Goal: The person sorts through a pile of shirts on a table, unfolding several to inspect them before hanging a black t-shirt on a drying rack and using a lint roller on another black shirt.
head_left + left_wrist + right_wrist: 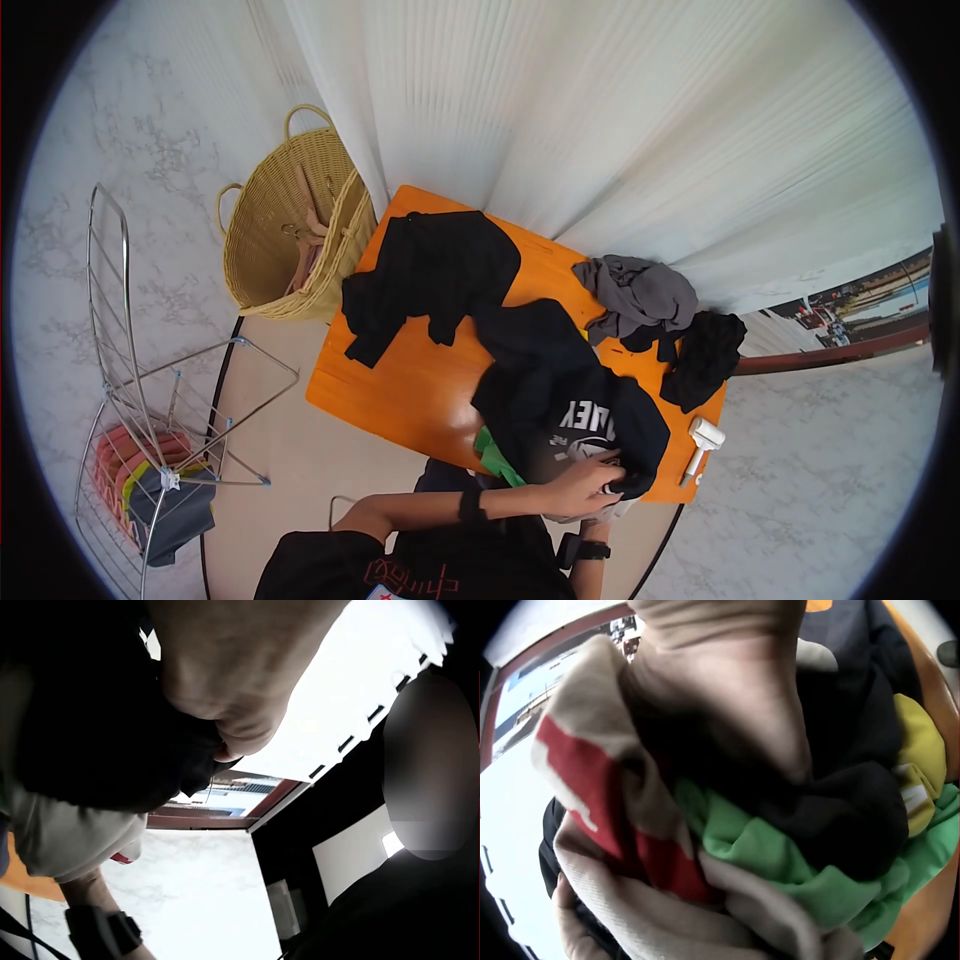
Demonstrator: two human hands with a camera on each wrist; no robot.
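Note:
A black top with white lettering (580, 413) lies bunched at the table's front edge. My left hand (585, 485) pinches its dark fabric; in the left wrist view the curled fingers (251, 735) hold the black cloth. Low beside it, my right hand (597, 528) is mostly covered by cloth. In the right wrist view the right hand (727, 690) reaches into the bundle, its fingers hidden in dark folds. Around it are a beige garment with red patches (630, 900), a green cloth (765, 851) and a yellow cloth (921, 742).
Another black garment (450, 260) is spread on the orange table (400, 385). A grey garment (640, 290), a black bundle (705, 360) and a white lint roller (705, 435) lie to the right. On the left stand a wicker basket (265, 225) holding hangers and a metal drying rack (165, 480).

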